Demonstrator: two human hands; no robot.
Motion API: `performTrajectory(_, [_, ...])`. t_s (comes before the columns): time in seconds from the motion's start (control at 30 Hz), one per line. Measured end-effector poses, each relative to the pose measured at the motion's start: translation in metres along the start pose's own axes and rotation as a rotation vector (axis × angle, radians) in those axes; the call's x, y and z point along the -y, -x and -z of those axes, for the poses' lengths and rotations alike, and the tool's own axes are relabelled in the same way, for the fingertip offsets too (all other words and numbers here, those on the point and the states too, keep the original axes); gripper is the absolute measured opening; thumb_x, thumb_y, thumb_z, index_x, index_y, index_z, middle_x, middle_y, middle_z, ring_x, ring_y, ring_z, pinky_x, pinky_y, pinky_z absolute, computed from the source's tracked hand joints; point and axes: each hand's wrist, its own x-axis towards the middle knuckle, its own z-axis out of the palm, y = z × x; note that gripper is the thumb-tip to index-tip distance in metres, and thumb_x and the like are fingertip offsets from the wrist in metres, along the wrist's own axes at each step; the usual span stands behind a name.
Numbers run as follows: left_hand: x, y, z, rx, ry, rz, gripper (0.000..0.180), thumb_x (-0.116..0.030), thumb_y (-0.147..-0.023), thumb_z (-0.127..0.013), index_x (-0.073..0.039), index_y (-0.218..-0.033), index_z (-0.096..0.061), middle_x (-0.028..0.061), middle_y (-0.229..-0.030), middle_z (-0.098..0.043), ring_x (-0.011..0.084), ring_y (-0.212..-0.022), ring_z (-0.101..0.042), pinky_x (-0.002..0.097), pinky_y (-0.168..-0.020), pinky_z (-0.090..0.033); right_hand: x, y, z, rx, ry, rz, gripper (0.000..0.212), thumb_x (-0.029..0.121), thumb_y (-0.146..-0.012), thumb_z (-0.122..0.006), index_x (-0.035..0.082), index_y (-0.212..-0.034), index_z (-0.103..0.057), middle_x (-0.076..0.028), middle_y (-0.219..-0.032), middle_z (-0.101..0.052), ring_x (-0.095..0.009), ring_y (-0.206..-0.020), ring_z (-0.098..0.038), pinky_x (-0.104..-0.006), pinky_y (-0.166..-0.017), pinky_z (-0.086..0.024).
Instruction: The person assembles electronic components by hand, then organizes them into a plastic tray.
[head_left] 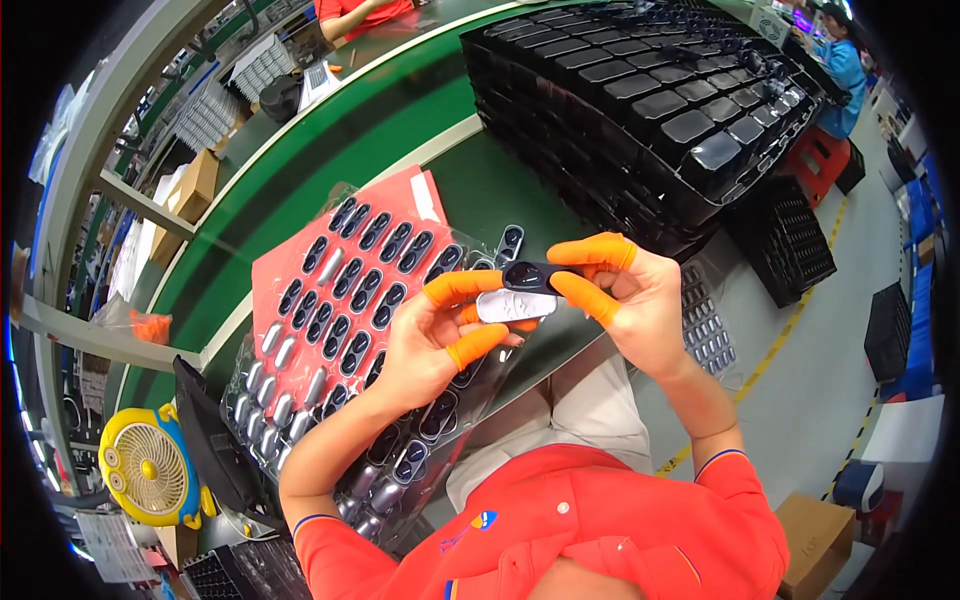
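My left hand (430, 340), with orange finger cots, is closed on a pale, shiny oval shell (516, 306). Directly above the shell is a dark oval piece (525, 277) with rounded recesses. My right hand (640, 305), also in orange finger cots, pinches that piece's right end between thumb and finger. My left index finger meets its left end. Whether the two parts are joined cannot be made out. Left of my hands, a clear plastic tray (325, 375) holds rows of similar dark oval pieces and silvery shells.
A pink sheet (275, 262) lies under the tray on the green bench. Tall stacked black trays (640, 100) stand at the far right of the bench. A yellow fan (148, 467) is at the left. Another clear tray (708, 330) lies beyond my right hand. Other people work farther off.
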Motion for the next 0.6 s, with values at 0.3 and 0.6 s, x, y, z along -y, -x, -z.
performTrajectory(0.3, [0.006, 0.003, 0.001, -0.004, -0.033, 0.047, 0.039, 0.007, -0.084, -0.053, 0.005, -0.122, -0.043, 0.0163, -0.107, -0.057, 0.0239, -0.094, -0.061, 0.0306, -0.079, -0.051, -0.025, 0.007, -0.005, -0.036, 0.341, 0.316, 0.022, -0.011, -0.07, -0.066, -0.003, -0.09, -0.065, -0.008, -0.089, -0.059, -0.011, -0.072, -0.055, -0.0209, -0.058, -0.044])
performTrajectory(0.6, [0.009, 0.0, 0.003, -0.005, -0.147, -0.025, 0.039, 0.005, -0.083, -0.055, 0.005, -0.121, -0.044, 0.0197, -0.106, -0.057, 0.0304, -0.092, -0.062, 0.0323, -0.075, -0.053, -0.035, 0.011, -0.005, -0.091, 0.367, 0.467, 0.021, -0.011, -0.071, -0.065, -0.002, -0.091, -0.063, -0.007, -0.09, -0.055, -0.012, -0.072, -0.055, -0.0217, -0.059, -0.046])
